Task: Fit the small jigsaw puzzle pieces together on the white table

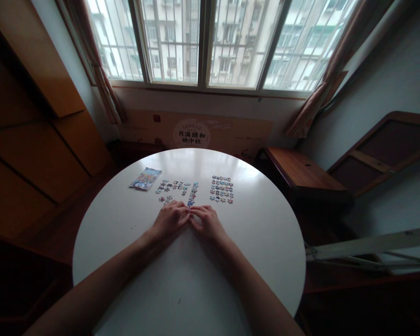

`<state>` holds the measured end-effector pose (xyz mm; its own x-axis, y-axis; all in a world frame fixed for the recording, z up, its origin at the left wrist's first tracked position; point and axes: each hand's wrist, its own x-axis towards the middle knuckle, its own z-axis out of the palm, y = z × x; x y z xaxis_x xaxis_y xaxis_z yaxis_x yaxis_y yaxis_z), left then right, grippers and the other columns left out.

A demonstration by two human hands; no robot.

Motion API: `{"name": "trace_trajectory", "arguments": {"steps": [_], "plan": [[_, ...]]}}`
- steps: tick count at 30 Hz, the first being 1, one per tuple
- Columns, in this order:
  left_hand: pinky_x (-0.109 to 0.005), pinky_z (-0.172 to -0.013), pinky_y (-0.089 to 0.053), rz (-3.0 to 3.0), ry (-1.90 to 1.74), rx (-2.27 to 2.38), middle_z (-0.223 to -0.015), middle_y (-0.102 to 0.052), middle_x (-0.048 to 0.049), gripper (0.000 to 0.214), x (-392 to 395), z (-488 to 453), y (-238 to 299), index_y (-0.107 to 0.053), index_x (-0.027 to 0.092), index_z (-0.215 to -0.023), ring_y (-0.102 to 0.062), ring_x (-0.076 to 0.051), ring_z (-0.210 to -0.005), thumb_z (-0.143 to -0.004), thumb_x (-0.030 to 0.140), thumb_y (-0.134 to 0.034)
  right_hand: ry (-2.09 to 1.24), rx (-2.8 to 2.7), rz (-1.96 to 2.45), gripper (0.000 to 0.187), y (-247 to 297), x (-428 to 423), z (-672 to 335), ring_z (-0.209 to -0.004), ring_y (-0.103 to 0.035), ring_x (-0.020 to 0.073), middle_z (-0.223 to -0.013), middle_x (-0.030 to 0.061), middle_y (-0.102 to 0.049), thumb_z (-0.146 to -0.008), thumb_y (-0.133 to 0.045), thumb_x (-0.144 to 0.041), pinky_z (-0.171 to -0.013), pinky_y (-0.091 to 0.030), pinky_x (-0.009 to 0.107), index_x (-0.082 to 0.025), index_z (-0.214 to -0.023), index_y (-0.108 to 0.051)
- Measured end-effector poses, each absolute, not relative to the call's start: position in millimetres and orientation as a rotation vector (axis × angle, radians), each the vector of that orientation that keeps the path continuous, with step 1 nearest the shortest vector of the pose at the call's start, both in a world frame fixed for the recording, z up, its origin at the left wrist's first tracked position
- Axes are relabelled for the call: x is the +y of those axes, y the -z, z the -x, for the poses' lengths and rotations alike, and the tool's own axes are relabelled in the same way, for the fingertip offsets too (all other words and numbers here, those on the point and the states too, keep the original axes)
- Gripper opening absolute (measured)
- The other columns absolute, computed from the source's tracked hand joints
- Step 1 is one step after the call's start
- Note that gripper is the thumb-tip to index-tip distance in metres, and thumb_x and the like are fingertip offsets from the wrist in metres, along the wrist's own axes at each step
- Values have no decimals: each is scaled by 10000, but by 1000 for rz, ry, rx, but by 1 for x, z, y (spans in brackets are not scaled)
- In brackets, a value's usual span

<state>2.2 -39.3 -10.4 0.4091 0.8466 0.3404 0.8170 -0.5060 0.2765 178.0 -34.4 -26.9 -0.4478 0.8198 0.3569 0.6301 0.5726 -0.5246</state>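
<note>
A narrow joined strip of jigsaw puzzle pieces [193, 192] runs away from me on the white round table. At its near end the fingertips of both hands meet. My left hand [172, 215] is closed, its thumb and fingers pinching at the last puzzle pieces. From the other side my right hand [206, 219] pinches there too, fingers bent and pressed together. The fingers mostly cover the pieces at that end. Loose puzzle pieces [166, 188] lie scattered beyond my left hand. Rows of separate puzzle pieces [221, 190] are laid out beyond my right hand.
A colourful printed picture sheet [146, 178] lies at the left of the white table [262, 233]. Behind the table a printed board [231, 126] stands under the barred window. A wooden bench-like piece [301, 168] is at the right, wooden cabinets [66, 135] at the left.
</note>
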Motion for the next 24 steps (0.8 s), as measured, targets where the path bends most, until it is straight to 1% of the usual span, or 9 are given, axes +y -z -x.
{"name": "trace_trajectory", "arguments": {"steps": [2,5,7,10,12,14,19,24], "plan": [[-317,-817,-457,-2565,-699,1531,-891,-640,-49,174,-39,-2,11,-693,212,-935,-572,-192,-892,-862,233,-537,-401,-2214,1187,291,27,-34,-178,-1025,-521,224,-1115,53,-642,-836,-594,-256,-915,-404,367,-269,-1116,-668],[-297,-794,-467,-2505,-741,1556,-911,-618,-55,193,-37,-1,12,-677,194,-987,-581,-180,-858,-856,232,-542,-351,-2170,1335,297,26,-33,-180,-940,-543,220,-992,86,-640,-828,-586,-250,-855,-415,333,-221,-1110,-675],[-281,-772,-469,-2462,-765,1583,-923,-606,-56,216,-36,0,13,-667,194,-1024,-586,-167,-826,-853,241,-543,-352,-2153,1421,280,25,-32,-181,-859,-559,207,-891,81,-647,-842,-558,-245,-812,-409,314,-198,-1088,-683],[-254,-704,-459,-2401,-762,1632,-882,-609,-43,247,-35,0,15,-660,203,-1058,-583,-148,-745,-855,274,-539,-376,-2192,1450,243,21,-34,-182,-783,-567,186,-801,53,-655,-865,-523,-250,-776,-381,296,-211,-1035,-694],[-243,-650,-437,-2355,-742,1658,-799,-617,-27,267,-35,0,15,-662,195,-1065,-565,-139,-672,-856,303,-534,-365,-2229,1452,229,19,-35,-181,-800,-563,184,-810,45,-660,-859,-535,-257,-774,-356,293,-227,-1023,-692],[-239,-618,-412,-2306,-749,1672,-724,-618,-15,295,-35,-1,16,-662,180,-1078,-544,-134,-622,-857,322,-528,-361,-2267,1454,241,17,-36,-181,-832,-555,183,-853,42,-663,-852,-548,-262,-776,-336,291,-237,-1053,-678],[-228,-602,-387,-2218,-787,1671,-672,-615,-4,354,-34,-2,18,-650,162,-1143,-520,-124,-594,-837,305,-541,-381,-2329,1481,275,15,-38,-181,-882,-533,179,-932,46,-655,-867,-537,-277,-797,-305,289,-239,-1117,-646],[-221,-611,-386,-2227,-796,1630,-646,-603,-5,267,-31,0,19,-718,175,-1014,-506,-115,-587,-827,272,-553,-398,-2343,1486,279,13,-37,-182,-904,-524,186,-940,46,-651,-865,-538,-280,-805,-295,290,-247,-1123,-641]]}}
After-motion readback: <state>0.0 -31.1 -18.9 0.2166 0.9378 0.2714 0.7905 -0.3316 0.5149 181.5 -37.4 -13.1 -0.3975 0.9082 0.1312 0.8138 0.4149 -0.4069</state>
